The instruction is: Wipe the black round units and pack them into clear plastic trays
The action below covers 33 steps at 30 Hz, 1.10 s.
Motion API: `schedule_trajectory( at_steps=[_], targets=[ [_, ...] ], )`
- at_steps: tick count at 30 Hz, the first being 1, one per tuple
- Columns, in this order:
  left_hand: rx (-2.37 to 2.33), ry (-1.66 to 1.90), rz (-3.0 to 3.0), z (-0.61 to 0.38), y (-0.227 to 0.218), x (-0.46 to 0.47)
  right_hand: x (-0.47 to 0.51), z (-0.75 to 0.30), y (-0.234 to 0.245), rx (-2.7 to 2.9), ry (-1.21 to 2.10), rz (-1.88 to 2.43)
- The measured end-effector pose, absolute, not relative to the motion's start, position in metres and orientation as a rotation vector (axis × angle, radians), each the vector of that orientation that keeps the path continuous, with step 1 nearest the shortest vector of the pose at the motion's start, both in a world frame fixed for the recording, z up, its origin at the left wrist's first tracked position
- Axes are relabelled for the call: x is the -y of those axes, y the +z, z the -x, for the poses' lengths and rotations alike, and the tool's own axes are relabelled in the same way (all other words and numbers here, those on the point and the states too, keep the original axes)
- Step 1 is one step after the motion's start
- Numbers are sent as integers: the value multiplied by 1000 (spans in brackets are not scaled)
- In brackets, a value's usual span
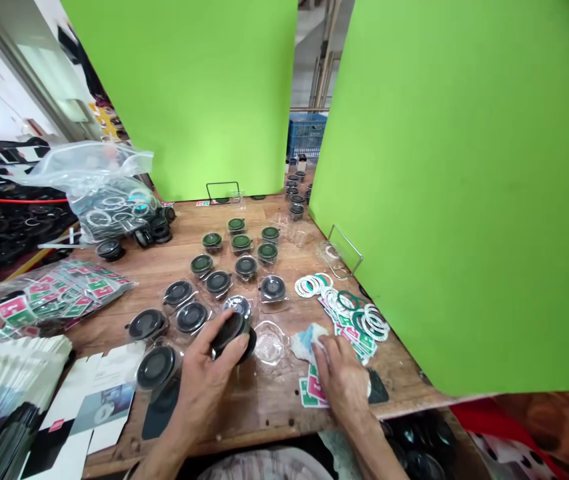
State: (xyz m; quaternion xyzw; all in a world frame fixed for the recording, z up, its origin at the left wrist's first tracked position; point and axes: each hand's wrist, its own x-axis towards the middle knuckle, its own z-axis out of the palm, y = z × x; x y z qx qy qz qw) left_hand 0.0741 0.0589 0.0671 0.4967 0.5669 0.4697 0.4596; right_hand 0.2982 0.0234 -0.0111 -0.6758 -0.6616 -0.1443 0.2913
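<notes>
My left hand (203, 379) grips a round black lens-like disc (231, 331) near the front of the wooden table (264, 400). My right hand (341, 379) rests fingers-down on a crumpled white and blue cloth (305, 340), lying over red and green cards (311, 392). An empty clear plastic blister (270, 343) lies between the hands. Several packed black and green discs in clear blisters (218, 283) are spread across the middle of the table.
White and green rings (359, 313) lie right of the discs. A clear bag of black parts (114, 200) sits at the back left, a bag of red-green cards (59, 297) at the left, flat white boxes (9, 380) at the front left. Green screens (459, 200) stand behind and right.
</notes>
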Motion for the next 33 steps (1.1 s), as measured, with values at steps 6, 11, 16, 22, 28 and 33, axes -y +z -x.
schedule_trajectory(
  at_steps=[6,11,16,22,28,33],
  targets=[
    [-1457,823,-2360,-108,33,-66,-22,-289,-25,1842,-359,1802],
    [-1543,526,-2638,-120,17,-62,-24,-294,-30,1866,-394,1757],
    [-1606,501,-2618,-94,39,-51,-25,-303,-26,2034,-474,1735],
    [-2104,621,-2521,-4,24,-37,-20,-297,11,2121,-678,1757],
    [-2312,493,-2394,31,-11,-43,-43,-235,10,2195,-394,1645],
    [-2441,476,-2275,18,-7,-66,-83,-211,6,2248,-184,1637]
  ],
)
